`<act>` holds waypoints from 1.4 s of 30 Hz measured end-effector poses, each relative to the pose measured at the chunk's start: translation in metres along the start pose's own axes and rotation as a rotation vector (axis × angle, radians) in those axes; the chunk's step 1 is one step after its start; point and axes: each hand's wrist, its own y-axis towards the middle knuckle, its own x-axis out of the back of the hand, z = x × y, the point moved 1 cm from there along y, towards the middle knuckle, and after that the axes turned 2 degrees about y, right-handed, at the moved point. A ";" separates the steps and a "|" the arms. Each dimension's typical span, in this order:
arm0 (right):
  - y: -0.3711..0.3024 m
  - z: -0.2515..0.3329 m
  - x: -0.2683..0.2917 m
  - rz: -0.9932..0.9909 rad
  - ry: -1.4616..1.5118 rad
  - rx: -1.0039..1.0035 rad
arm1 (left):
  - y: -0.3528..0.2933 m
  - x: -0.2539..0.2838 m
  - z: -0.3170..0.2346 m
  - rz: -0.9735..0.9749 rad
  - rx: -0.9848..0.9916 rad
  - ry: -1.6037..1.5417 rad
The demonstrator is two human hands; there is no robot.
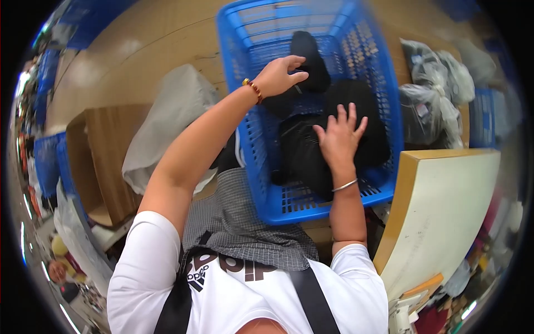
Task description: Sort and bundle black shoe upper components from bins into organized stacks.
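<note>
A blue plastic basket point(228, 47) with pierced walls stands before me, with black bundles that look like folded fabric inside. My left hand point(281, 77) reaches over the basket's left side, its thumb and fingers apart, beside an upright, rounded black bundle point(311, 64). Spread flat, my right hand point(340, 142) rests on the black pieces nearer me. One of these is a large dark bundle point(370, 125) along the right wall. Another black piece point(303, 153), slightly shiny, lies left of that hand. Neither hand grips anything that I can see.
Left of the basket are a pale grey sack point(167, 122) and an open cardboard box point(114, 158). Knotted clear plastic bags point(431, 92) with dark contents lie to the right. Nearer me on that side, a white board with a yellow edge point(445, 217) juts up.
</note>
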 end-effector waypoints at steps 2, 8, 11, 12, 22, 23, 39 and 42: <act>0.000 0.002 -0.002 -0.084 -0.022 0.077 | -0.067 0.045 -0.008 -0.277 -0.224 -0.185; 0.004 0.001 -0.009 -0.289 -0.063 0.123 | -0.289 0.110 0.143 -0.924 0.167 -0.347; 0.005 0.014 0.000 -0.457 0.149 0.280 | -0.413 0.084 0.243 -0.868 0.559 -0.147; 0.004 0.036 0.011 -0.454 0.170 0.325 | -0.457 0.068 0.271 -0.889 0.531 -0.203; -0.106 0.352 0.048 0.489 0.628 1.042 | -0.503 -0.012 0.375 -0.697 0.925 -0.958; -0.108 0.371 0.014 0.621 0.541 1.050 | -0.480 0.000 0.372 -0.737 0.923 -1.251; -0.049 0.492 -0.229 0.907 0.701 0.693 | -0.350 0.273 0.451 -0.440 0.165 -1.360; -0.041 0.490 -0.233 0.837 0.715 0.533 | -0.352 0.241 0.508 -0.037 0.359 -0.179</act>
